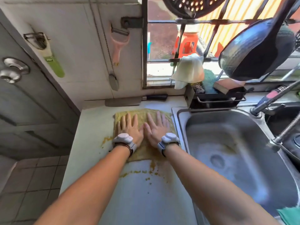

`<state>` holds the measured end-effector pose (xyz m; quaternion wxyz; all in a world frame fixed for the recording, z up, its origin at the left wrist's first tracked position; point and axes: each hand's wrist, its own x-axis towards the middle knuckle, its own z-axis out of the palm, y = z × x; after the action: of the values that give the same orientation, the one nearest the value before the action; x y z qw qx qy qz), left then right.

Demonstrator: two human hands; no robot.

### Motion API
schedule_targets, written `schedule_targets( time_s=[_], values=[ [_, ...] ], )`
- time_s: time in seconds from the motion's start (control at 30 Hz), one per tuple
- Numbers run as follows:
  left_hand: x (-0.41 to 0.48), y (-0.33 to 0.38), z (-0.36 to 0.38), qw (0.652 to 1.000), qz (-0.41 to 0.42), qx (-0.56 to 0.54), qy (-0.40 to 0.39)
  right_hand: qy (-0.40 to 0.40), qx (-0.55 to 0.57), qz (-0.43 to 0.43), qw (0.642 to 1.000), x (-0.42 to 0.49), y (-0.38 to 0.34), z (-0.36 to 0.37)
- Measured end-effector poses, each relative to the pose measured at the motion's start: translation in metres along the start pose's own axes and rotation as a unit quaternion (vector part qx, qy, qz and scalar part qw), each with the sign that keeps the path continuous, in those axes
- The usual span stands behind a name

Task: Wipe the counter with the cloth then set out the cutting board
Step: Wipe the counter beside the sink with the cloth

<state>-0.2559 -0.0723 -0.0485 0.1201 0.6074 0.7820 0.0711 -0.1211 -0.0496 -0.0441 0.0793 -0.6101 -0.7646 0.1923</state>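
A yellowish cloth (142,116) lies spread flat on the white counter (90,127), near its far end. My left hand (129,127) and my right hand (156,127) press side by side on the cloth, palms down, fingers spread. Yellow smears and crumbs (142,172) streak the counter near the cloth's front edge and at its left side. No cutting board shows clearly in view.
A steel sink (235,151) adjoins the counter on the right, with a tap (266,101) over it. A cleaver (126,100) lies against the back wall. A black rack (215,96) holds sponges and scourers. A wok (254,51) hangs at the window.
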Motion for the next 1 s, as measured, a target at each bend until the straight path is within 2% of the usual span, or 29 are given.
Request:
schedule_targets(
  time_s=[0.13,0.37,0.5,0.67,0.8,1.0],
  values=[
    [0.015,0.003,0.012,0.999,-0.005,0.028,0.036,0.022,-0.058,0.009,0.998,0.022,0.008,0.007],
    [0.037,0.009,0.004,0.999,0.001,0.01,0.032,0.013,-0.072,0.02,0.997,0.045,0.008,-0.007],
    [0.012,0.006,0.004,0.999,0.026,0.005,0.033,0.005,-0.072,0.014,0.997,0.022,0.011,-0.008],
    [-0.061,0.012,0.011,0.998,0.058,0.0,0.013,0.008,-0.068,0.009,0.998,-0.049,0.018,-0.002],
    [-0.147,0.01,0.014,0.993,0.116,0.009,0.005,0.008,-0.063,0.005,0.998,-0.144,0.022,0.007],
    [-0.269,-0.003,0.023,0.987,0.157,-0.003,-0.02,0.028,-0.092,0.064,0.993,-0.282,0.012,0.024]
  ],
)
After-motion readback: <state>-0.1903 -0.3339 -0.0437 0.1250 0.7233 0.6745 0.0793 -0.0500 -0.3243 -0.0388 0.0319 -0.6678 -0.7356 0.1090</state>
